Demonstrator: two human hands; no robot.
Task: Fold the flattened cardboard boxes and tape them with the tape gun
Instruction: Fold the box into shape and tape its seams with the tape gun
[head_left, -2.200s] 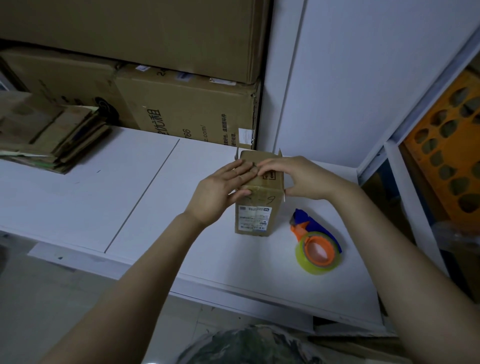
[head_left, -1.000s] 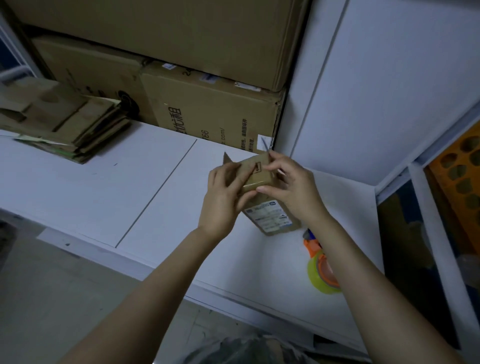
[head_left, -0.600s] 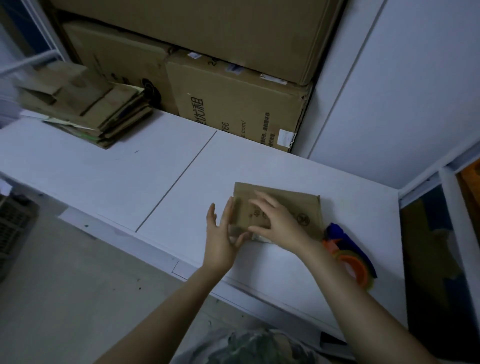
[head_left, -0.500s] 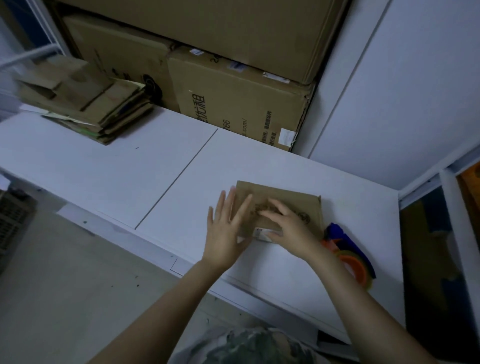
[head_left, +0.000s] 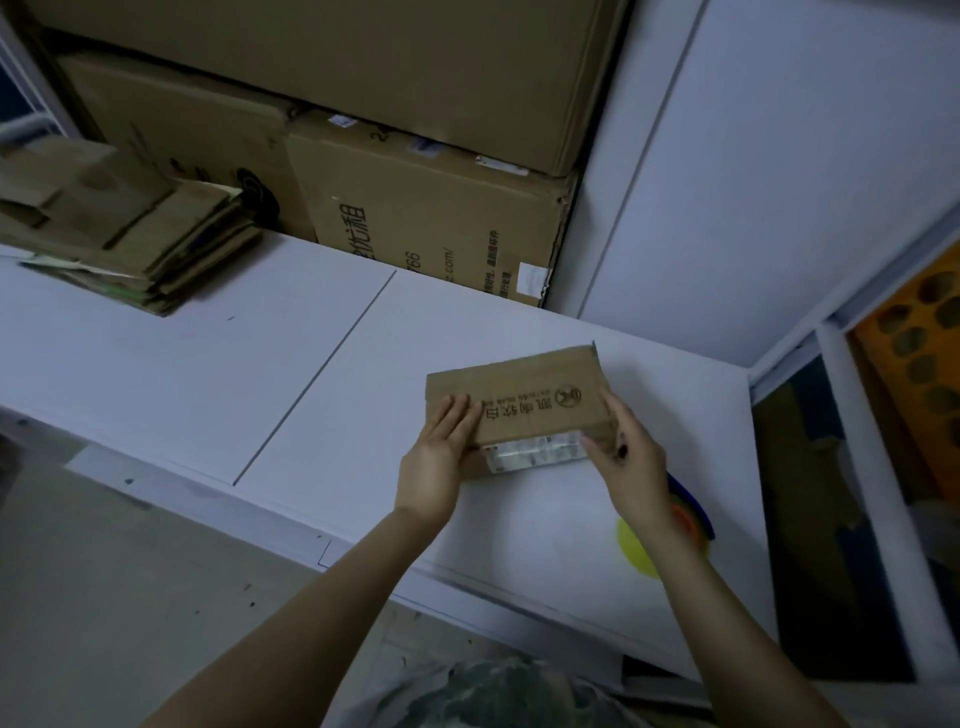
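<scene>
Looking down, you see the white table (head_left: 218, 364) bearing large brown cardboard cartons (head_left: 431, 218) at the back and a stack of flattened cardboard boxes (head_left: 130, 234) far left. The small brown cardboard box (head_left: 519, 400) lies on its side at the table's middle; your left hand (head_left: 436, 457) and right hand (head_left: 623, 447) clasp its ends. The yellow-rolled tape gun (head_left: 691, 514) sits under your right wrist.

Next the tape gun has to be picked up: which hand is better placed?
Right, probably. The tape gun lies just under the right hand and wrist; the left hand holds the small box at its far end.
</scene>
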